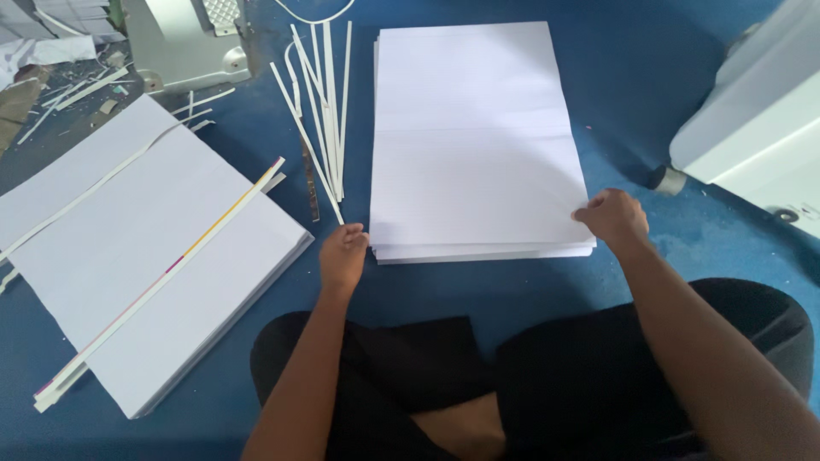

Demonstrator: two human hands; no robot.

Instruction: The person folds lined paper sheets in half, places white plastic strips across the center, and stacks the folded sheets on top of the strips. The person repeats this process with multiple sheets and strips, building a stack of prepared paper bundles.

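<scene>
On the blue floor before our knees lies the paper stack (474, 137); our left hand (343, 256) and right hand (612, 217) pinch its near corners, fingers closed. Uneven pulling could skew sheets toward the loose strips (320, 102).
</scene>
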